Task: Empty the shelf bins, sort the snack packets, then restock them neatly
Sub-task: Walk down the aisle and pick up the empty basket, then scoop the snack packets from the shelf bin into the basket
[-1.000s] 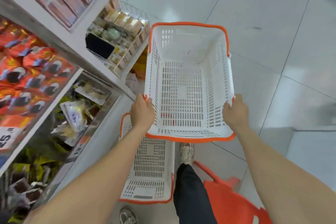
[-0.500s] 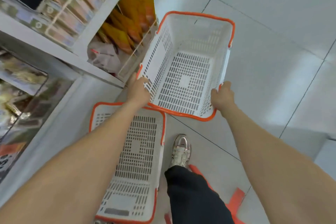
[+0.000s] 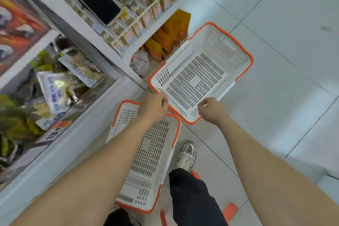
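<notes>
**Empty Basket Crowded the Bottom Shelf**

The shelf unit (image 3: 88, 29) ran along the left edge of the floor (image 3: 275, 115), and the main risk sat there. The far basket (image 3: 252, 61) had its far-left rim just beside the lowest shelf. A push forward could, by my judgement, have knocked the orange snack packets (image 3: 170, 38) standing at that shelf's front edge.

The near basket (image 3: 146, 142) lay close under the far one's near corner, so dragging either might have snagged the other. A shoe (image 3: 185, 154) stood just beside the near basket's right rim, which made it a trip risk.

The left hand (image 3: 156, 104) curled over the far basket's near-left rim. The right hand (image 3: 211, 109) had its fingers curled at the near-right rim, but whether they pinched it could not be told. Nor could I tell whether the basket rested flat, so an early release might have tipped it.

Counted:
- one shelf unit
- two baskets, both holding nothing
- two hands
- one shoe plainly seen
- one dark phone (image 3: 99, 1), lying on the packets in the wire bin (image 3: 159, 3)

The orange packets overlapped too much to count.
</notes>
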A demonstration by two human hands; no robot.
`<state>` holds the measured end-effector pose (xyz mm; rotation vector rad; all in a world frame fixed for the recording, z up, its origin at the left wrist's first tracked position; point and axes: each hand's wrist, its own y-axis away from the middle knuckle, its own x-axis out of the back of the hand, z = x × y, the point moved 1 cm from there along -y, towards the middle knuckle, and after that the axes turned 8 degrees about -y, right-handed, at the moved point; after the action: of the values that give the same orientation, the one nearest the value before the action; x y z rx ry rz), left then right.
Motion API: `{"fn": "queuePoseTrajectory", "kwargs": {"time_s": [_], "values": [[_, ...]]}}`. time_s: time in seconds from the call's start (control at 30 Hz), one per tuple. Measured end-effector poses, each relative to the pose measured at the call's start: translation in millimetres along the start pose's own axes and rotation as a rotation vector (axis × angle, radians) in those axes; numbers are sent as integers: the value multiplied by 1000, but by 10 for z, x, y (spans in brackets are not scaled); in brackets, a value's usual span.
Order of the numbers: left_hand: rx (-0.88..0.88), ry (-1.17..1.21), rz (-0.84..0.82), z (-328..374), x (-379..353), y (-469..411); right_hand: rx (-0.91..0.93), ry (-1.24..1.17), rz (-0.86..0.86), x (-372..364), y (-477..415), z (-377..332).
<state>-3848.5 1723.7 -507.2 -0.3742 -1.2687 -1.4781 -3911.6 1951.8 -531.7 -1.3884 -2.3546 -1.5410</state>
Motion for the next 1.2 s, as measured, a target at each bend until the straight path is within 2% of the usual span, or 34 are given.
{"fn": "queuePoseTrajectory", "kwargs": {"time_s": [0.17, 0.27, 0.4, 0.47, 0.63, 0.8, 1.0, 1.2], "values": [[76, 139, 62, -355, 765, 864, 274, 232, -66, -257, 652, -1163], [126, 236, 97, -773, 986, 1388, 335, 372, -40, -311, 922, -1613], [186, 363, 184, -1414, 874, 1815, 424, 441, 98, -681, 1031, -1894], [230, 403, 233, -1716, 677, 1878, 489, 502, 69, -1142, 971, -1979], [320, 420, 333, -2441, -54, 1692, 706, 679, -32, -2334, 492, -1948], [423, 450, 490, -2876, -641, 1459, 819, 826, -59, -2944, 102, -1788], [424, 336, 571, -2910, -575, 1342, 963, 871, -91, -3259, 88, -1660], [606, 233, 537, -2850, -996, 1988, 1048, 877, -63, -3035, 421, -1307]]}}
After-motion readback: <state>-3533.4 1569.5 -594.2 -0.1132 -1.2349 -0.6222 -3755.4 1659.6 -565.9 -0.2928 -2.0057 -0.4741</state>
